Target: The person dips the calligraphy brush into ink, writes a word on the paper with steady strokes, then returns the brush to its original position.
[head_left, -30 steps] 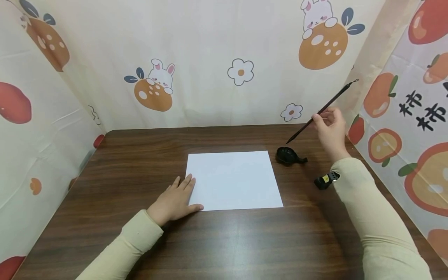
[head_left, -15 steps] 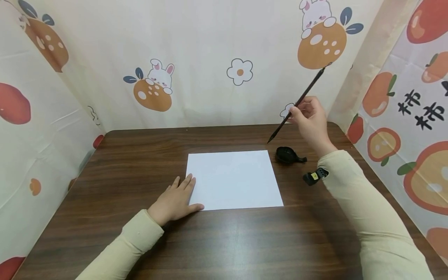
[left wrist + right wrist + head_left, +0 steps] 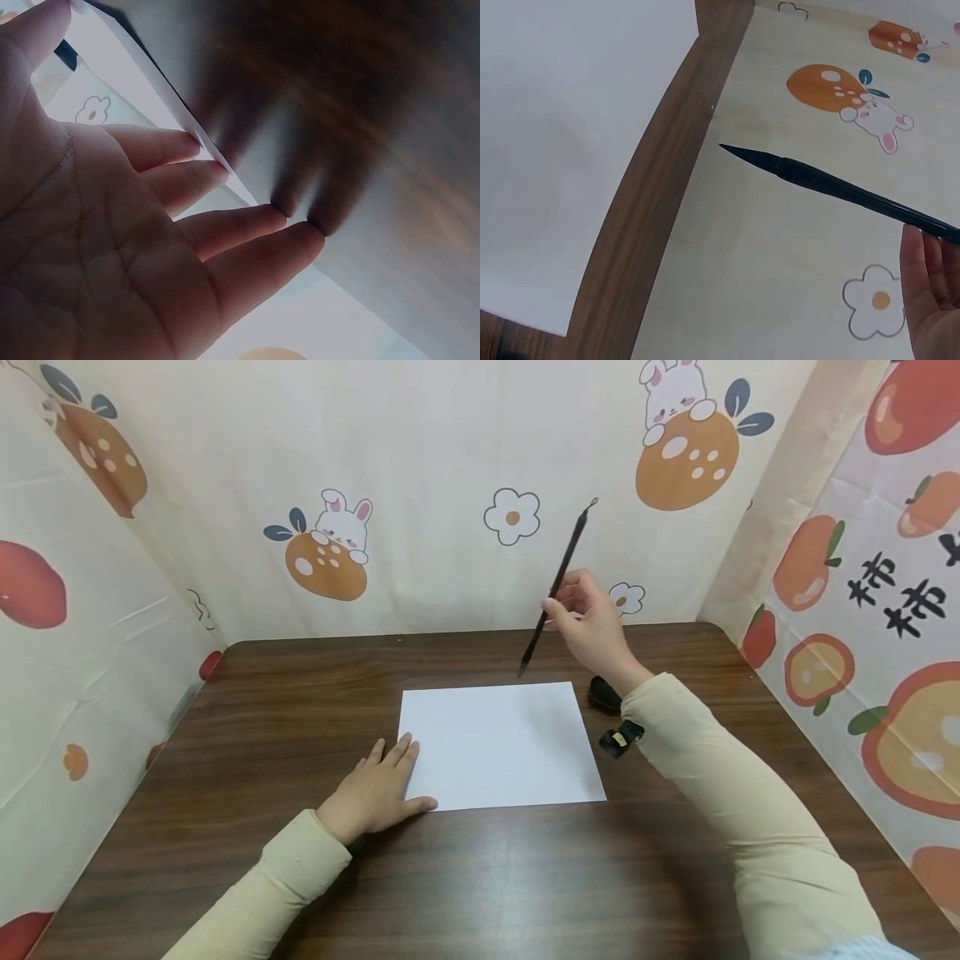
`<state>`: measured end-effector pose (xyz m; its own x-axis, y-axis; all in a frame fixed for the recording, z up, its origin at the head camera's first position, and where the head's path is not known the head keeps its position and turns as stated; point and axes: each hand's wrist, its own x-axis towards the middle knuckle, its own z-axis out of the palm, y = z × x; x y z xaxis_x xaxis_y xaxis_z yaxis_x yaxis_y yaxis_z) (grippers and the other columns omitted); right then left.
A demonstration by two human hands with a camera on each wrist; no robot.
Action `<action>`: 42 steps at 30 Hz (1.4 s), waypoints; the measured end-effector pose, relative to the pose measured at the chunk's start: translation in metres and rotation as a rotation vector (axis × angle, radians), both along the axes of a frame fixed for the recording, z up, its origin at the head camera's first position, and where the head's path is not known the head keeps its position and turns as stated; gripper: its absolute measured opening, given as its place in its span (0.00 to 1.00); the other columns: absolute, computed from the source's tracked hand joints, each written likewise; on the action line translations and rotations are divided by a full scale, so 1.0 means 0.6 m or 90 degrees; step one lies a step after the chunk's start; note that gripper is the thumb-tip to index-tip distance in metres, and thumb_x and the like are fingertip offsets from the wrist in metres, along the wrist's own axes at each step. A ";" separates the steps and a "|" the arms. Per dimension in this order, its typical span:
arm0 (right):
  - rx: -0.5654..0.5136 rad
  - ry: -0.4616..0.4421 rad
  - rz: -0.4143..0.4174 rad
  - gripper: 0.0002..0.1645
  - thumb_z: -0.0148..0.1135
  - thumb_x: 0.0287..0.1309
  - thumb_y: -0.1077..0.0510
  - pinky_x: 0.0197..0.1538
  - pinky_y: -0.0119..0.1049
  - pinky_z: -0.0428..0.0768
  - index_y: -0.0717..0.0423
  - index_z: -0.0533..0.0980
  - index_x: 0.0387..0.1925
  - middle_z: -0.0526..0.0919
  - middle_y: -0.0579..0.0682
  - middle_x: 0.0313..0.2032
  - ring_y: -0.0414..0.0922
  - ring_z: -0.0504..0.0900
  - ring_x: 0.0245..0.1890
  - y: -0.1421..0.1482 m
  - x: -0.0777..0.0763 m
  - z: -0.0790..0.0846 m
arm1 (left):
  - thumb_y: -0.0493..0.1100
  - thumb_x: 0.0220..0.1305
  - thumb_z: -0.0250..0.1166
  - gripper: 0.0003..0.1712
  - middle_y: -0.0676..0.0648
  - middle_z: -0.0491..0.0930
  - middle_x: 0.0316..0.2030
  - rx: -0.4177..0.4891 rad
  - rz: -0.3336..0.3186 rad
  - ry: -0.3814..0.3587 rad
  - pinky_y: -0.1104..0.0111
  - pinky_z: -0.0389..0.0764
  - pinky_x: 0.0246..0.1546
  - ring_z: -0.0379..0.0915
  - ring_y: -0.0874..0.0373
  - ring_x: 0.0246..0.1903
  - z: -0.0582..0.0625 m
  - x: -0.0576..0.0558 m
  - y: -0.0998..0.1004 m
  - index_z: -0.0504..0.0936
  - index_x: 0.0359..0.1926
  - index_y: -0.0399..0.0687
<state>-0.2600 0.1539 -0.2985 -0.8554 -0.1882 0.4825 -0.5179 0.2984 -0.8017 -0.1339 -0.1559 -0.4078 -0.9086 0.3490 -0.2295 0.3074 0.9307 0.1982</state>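
My right hand (image 3: 592, 622) pinches a dark calligraphy brush (image 3: 558, 577) partway along its handle. The brush leans with its tip down, close over the far edge of the white sheet of paper (image 3: 502, 743) in the head view. In the right wrist view the pointed black bristles (image 3: 750, 157) and the handle show clearly. My left hand (image 3: 375, 793) lies with fingers spread at the paper's left edge, thumb at its near left corner. Seen from the left wrist, its fingertips (image 3: 315, 229) touch down at the paper's edge.
A small black ink dish (image 3: 602, 695) stands right of the paper, partly hidden behind the right sleeve. A dark wrist camera (image 3: 621, 739) hangs from that sleeve. Printed curtains (image 3: 435, 527) enclose the brown wooden table (image 3: 480, 885) at the back and sides.
My right hand has carried the brush leftward from above the ink dish to the paper's far edge, and the brush stands steeper. The left hand has stayed in place.
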 end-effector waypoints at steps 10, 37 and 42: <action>0.033 -0.025 0.033 0.13 0.58 0.68 0.60 0.42 0.36 0.85 0.59 0.70 0.50 0.78 0.57 0.40 0.54 0.83 0.39 -0.064 -0.005 -0.020 | 0.70 0.62 0.58 0.54 0.38 0.50 0.76 -0.005 0.002 -0.002 0.36 0.62 0.64 0.47 0.26 0.71 -0.001 0.000 0.002 0.53 0.75 0.39; 0.076 0.040 0.099 0.12 0.58 0.68 0.60 0.41 0.35 0.84 0.58 0.71 0.50 0.81 0.54 0.39 0.45 0.83 0.38 -0.187 0.017 -0.102 | 0.72 0.61 0.57 0.55 0.38 0.52 0.76 -0.017 0.003 0.002 0.36 0.64 0.63 0.50 0.26 0.70 -0.004 -0.004 0.002 0.55 0.75 0.39; 0.083 0.045 0.086 0.12 0.58 0.68 0.60 0.42 0.33 0.84 0.57 0.72 0.51 0.82 0.53 0.39 0.43 0.83 0.38 -0.197 0.023 -0.110 | 0.72 0.61 0.58 0.55 0.38 0.52 0.76 -0.015 0.003 0.001 0.36 0.64 0.63 0.50 0.26 0.70 -0.002 -0.003 0.001 0.55 0.75 0.39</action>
<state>-0.2460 0.0357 -0.3646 -0.7832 -0.3637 0.5044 -0.6138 0.3221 -0.7208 -0.1355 -0.1550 -0.4091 -0.9108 0.3387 -0.2360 0.3026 0.9366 0.1764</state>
